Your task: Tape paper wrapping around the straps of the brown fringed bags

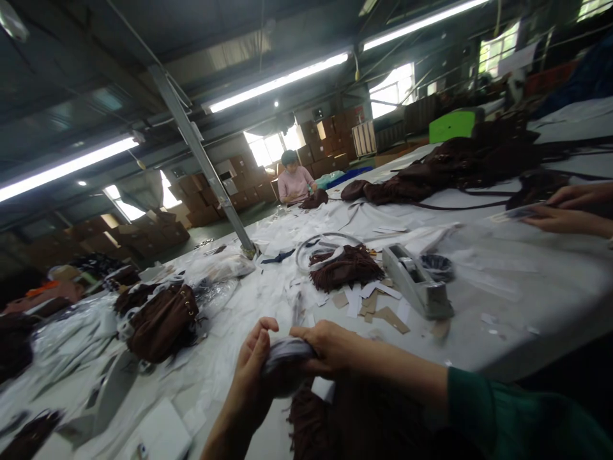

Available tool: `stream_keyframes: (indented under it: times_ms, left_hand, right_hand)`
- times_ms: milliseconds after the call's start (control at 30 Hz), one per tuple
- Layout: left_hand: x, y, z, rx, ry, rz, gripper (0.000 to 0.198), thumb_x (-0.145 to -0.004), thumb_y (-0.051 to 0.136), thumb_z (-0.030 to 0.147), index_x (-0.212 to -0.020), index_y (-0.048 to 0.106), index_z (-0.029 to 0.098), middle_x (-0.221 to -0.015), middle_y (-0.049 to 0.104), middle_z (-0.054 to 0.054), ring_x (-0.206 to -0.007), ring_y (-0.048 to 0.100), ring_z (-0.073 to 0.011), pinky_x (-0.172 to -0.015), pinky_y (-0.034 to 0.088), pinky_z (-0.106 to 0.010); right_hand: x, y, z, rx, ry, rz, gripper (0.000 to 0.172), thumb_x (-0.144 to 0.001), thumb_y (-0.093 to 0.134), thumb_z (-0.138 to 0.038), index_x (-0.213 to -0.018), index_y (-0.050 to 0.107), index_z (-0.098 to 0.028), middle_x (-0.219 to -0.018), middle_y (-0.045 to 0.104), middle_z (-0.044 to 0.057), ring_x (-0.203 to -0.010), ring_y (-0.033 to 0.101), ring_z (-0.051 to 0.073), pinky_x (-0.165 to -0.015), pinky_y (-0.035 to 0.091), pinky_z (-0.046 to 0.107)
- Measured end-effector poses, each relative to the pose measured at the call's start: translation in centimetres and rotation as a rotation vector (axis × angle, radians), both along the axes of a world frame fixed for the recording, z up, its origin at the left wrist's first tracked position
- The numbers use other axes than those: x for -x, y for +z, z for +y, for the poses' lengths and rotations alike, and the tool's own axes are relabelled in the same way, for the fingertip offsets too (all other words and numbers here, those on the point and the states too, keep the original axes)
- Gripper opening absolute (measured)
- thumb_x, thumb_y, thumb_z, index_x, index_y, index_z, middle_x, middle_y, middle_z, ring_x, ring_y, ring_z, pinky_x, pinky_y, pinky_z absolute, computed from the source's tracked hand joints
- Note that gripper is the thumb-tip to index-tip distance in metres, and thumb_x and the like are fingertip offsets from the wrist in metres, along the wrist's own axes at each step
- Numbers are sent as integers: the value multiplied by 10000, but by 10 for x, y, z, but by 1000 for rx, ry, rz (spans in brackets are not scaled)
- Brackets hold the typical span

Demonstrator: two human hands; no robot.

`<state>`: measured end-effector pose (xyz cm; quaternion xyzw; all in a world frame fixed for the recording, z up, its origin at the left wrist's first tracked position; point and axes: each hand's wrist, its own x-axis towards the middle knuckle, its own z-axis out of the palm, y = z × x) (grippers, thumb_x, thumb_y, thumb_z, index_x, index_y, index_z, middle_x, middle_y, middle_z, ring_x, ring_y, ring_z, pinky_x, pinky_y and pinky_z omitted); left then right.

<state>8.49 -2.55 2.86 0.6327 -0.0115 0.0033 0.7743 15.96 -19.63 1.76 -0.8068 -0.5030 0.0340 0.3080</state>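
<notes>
Both my hands are raised over the near edge of the table, around a small rounded bundle (288,353) with a pale, shiny top and a dark underside. It is blurred, so I cannot tell its kind. My left hand (253,363) grips its left side, thumb against it and fingers curled. My right hand (338,349) pinches its right end between thumb and fingers. Below them lies a dark brown fringed bag (309,421), partly hidden by my right forearm, with a small white piece (323,388) on it.
Beyond my hands are a tape dispenser (421,287), scattered card pieces (390,318) and a brown fringed item (347,268). A brown bag (165,322) sits left; more brown bags (440,166) are piled right. A co-worker's hands (569,211) work at right; another person (294,179) works at the far end.
</notes>
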Motion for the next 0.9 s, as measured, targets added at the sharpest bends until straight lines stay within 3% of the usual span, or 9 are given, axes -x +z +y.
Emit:
stream_keyframes:
  times_ms: [100, 200, 333, 433, 533, 633, 700, 767, 900]
  left_hand:
    - [-1, 0, -3, -311, -48, -86, 651, -699, 646, 668, -1102, 485, 184, -644, 619, -8, -507, 522, -125, -476, 370, -192]
    - [2, 0, -7, -530, 8, -148, 585, -714, 692, 579, -1094, 536, 162, -690, 651, -31, -536, 526, -122, -496, 376, -193]
    - [3, -4, -11, -198, 156, -102, 491, -723, 682, 577, -951, 543, 164, -594, 616, -11, -460, 522, -122, -457, 378, -197]
    - [-2, -9, -12, 34, 234, -61, 477, -732, 657, 606, -922, 504, 196, -554, 574, 28, -443, 522, -125, -449, 391, -201]
    - [-8, -13, -10, -59, 171, -11, 479, -803, 564, 617, -1022, 530, 192, -558, 579, 26, -462, 521, -122, -458, 386, -194]
    - [-12, -10, -8, -320, -66, 49, 512, -786, 593, 603, -999, 614, 138, -644, 633, -33, -568, 581, -155, -503, 421, -211]
    - [-13, -8, -8, -405, -143, 66, 470, -749, 668, 550, -933, 640, 118, -648, 637, -42, -572, 587, -160, -498, 423, -212]
    - [-12, -7, -9, -301, -67, 62, 454, -716, 715, 518, -926, 626, 124, -612, 627, -22, -516, 567, -140, -472, 415, -203]
    - [-14, -15, -10, 139, 289, 111, 491, -676, 738, 541, -968, 577, 181, -564, 599, 40, -456, 541, -112, -452, 412, -188]
  right_hand:
    - [-3, -6, -2, 133, -121, -172, 314, -874, 568, -405, -1065, 579, -155, -709, 662, 57, -642, 627, 199, -506, 324, 222]
    - [-1, -7, 0, 137, -124, -158, 391, -845, 606, -444, -1097, 591, -144, -733, 673, 76, -653, 629, 210, -515, 336, 227]
    - [3, -2, 3, -119, 4, 175, 480, -749, 695, -533, -1032, 604, -156, -732, 629, 1, -616, 572, 132, -522, 377, 182]
    - [3, -3, 0, -225, 23, 289, 411, -823, 603, -545, -924, 605, -148, -673, 568, -24, -569, 518, 102, -499, 367, 169]
    - [2, -10, -5, -71, -74, 82, 296, -850, 602, -448, -889, 611, -154, -634, 580, -15, -564, 531, 120, -496, 333, 188]
    - [5, -16, -7, 140, -84, -203, 180, -854, 609, -293, -941, 621, -136, -686, 659, 44, -601, 590, 166, -511, 317, 225]
    - [6, -18, -5, 160, -48, -276, 157, -857, 588, -216, -977, 619, -119, -741, 689, 77, -637, 622, 186, -528, 332, 238]
    - [5, -16, -3, 81, -60, -220, 182, -846, 611, -243, -988, 617, -129, -765, 695, 72, -664, 635, 190, -541, 351, 233]
    - [0, -15, -2, -129, -35, 108, 331, -825, 641, -470, -947, 617, -163, -768, 681, 17, -676, 630, 157, -551, 390, 194]
